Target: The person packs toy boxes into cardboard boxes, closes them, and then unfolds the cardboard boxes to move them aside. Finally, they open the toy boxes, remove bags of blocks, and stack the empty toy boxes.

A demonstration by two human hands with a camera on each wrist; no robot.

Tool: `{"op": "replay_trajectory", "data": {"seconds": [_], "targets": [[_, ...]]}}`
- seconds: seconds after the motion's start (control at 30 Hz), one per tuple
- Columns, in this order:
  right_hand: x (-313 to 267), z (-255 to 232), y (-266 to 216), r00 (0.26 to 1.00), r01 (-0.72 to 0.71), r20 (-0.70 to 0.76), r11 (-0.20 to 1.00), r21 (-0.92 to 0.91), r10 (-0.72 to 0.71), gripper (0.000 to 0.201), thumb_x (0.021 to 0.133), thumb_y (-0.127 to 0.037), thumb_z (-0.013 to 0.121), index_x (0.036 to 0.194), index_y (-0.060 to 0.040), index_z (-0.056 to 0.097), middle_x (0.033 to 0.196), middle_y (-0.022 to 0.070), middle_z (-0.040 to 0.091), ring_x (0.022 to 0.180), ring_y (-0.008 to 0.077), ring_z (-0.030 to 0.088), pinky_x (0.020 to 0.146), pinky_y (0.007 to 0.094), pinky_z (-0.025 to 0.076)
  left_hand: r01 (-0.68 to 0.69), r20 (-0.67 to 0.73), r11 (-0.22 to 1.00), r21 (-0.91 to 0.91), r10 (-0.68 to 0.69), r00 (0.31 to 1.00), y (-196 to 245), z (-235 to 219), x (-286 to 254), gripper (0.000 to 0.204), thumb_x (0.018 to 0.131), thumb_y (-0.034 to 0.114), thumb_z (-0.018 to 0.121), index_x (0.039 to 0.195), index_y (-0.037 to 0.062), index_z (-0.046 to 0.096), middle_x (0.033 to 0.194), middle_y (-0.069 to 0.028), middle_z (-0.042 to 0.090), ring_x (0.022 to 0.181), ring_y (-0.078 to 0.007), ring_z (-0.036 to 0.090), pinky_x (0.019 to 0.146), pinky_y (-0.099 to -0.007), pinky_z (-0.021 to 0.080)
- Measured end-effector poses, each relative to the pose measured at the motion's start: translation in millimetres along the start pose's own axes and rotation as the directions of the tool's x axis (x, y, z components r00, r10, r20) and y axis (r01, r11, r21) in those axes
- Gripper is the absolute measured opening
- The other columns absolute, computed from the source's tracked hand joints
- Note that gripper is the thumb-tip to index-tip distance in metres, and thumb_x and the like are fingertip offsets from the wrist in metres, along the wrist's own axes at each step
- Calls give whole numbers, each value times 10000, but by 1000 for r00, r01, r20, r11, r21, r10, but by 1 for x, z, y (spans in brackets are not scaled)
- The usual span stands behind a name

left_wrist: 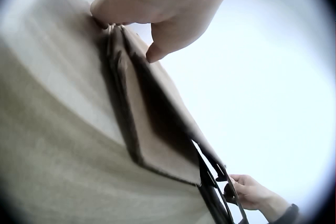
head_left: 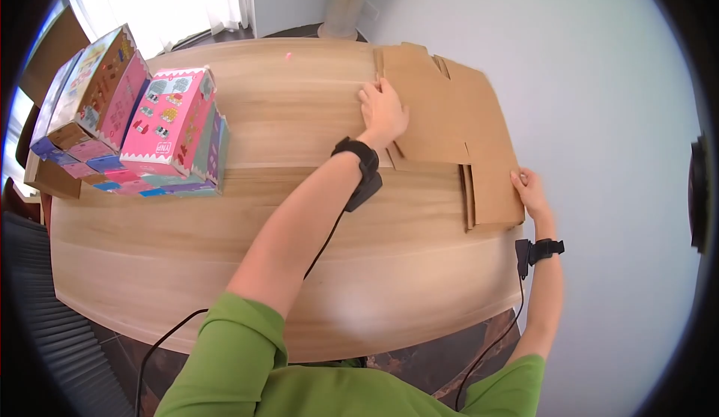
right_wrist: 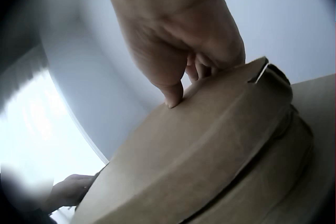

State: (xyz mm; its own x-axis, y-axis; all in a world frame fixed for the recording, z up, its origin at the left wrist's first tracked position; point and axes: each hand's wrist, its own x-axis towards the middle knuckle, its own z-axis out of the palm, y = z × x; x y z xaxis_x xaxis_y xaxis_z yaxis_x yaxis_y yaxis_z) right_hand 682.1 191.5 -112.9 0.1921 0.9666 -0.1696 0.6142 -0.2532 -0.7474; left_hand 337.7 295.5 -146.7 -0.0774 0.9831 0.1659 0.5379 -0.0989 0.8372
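Note:
Flattened brown cardboard (head_left: 449, 114), in several layers, lies at the right of the table. My left hand (head_left: 386, 114) grips its left edge, thumb on top and fingers at the side. At the right edge, my right hand (head_left: 530, 192) holds the cardboard with the thumb on its upper face. In the left wrist view the left hand (left_wrist: 163, 3) pinches the layered cardboard (left_wrist: 163, 134), with gaps between the sheets. The right wrist view shows the right hand's thumb pressed on the cardboard (right_wrist: 173, 155), its fingers curled over the far edge, their tips partly hidden.
Pink and colourful boxes (head_left: 165, 121) stand stacked at the table's left, beside an open brown carton (head_left: 56, 180). A small pink scrap (head_left: 288, 56) lies near the far edge of the table (head_left: 299, 230). A wall (head_left: 599, 155) runs along the right side.

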Motion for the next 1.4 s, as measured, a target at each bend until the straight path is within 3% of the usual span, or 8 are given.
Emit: {"op": "replay_trajectory", "data": {"seconds": [0.57, 0.7, 0.77, 0.83, 0.9, 0.97, 1.2, 1.4], "targets": [[24, -4, 28, 914, 151, -257, 851, -503, -315, 412, 812, -146, 588, 1186, -27, 462, 1192, 177, 475, 1030, 274, 505, 857, 367, 433, -278, 184, 948, -152, 304, 935, -4, -60, -66, 688, 742, 79, 554, 1305, -60, 184, 1187, -290, 356, 1089, -433, 347, 945, -433, 325], [11, 6, 0, 944, 254, -167, 950, -182, -284, 387, 806, -89, 559, 1179, -36, 471, 1187, 112, 489, 1011, 239, 504, 870, 337, 417, -431, 669, 751, -501, 652, 357, -11, -210, -151, 241, 796, 140, 536, 969, -23, 497, 860, -179, 545, 809, -320, 537, 736, -403, 433], [-24, 17, -40, 954, 247, -150, 964, -99, -260, 380, 808, -74, 548, 1178, -37, 470, 1189, 94, 485, 1008, 217, 501, 872, 324, 414, -321, 957, 907, -274, 222, -188, -26, -313, -181, 374, 881, 249, 521, 1123, -36, 510, 1101, -214, 542, 1045, -324, 507, 878, -385, 409], [-38, 25, -50, 957, 258, -123, 964, -62, -264, 374, 812, -68, 538, 1178, -35, 467, 1196, 84, 475, 1013, 194, 496, 876, 312, 413, -318, 988, 936, 150, -151, 22, -53, -388, -201, 340, 870, 291, 524, 1000, -14, 600, 959, -181, 617, 891, -297, 583, 775, -352, 453], [-48, 30, -50, 951, 285, -114, 958, -32, -286, 350, 822, -70, 523, 1166, -33, 468, 1112, 83, 516, 950, 167, 499, 824, 290, 417, -115, 484, 735, 668, -312, 818, -88, -461, -230, 205, 751, 209, 584, 813, 23, 645, 750, -149, 619, 702, -325, 587, 677, -391, 458], [-59, 36, -55, 962, 260, -80, 966, -5, -259, 325, 832, -75, 512, 1152, -30, 469, 1008, 75, 547, 873, 138, 491, 759, 261, 408, -18, 70, 313, 950, -157, 985, -130, -514, -212, 186, 734, 104, 580, 901, 22, 580, 819, -164, 592, 820, -331, 573, 690, -412, 458], [-104, 65, -116, 972, 236, -3, 969, -66, -237, 263, 856, -103, 506, 1109, -32, 488, 798, 34, 558, 709, 67, 447, 607, 186, 347, 289, -305, 127, 949, 132, 943, -183, -560, -129, 313, 773, 86, 542, 1067, -9, 492, 1054, -175, 522, 966, -346, 530, 771, -417, 467], [-138, 123, -181, 922, 193, 337, 981, 24, -190, 349, 924, -285, 450, 1170, -39, 483, 1072, 39, 557, 927, 142, 554, 785, 299, 443, -57, -476, 963, 263, 181, 861, -209, -541, -104, 299, 851, 129, 486, 1121, 2, 512, 1139, -139, 536, 1069, -276, 502, 895, -377, 406]]}}
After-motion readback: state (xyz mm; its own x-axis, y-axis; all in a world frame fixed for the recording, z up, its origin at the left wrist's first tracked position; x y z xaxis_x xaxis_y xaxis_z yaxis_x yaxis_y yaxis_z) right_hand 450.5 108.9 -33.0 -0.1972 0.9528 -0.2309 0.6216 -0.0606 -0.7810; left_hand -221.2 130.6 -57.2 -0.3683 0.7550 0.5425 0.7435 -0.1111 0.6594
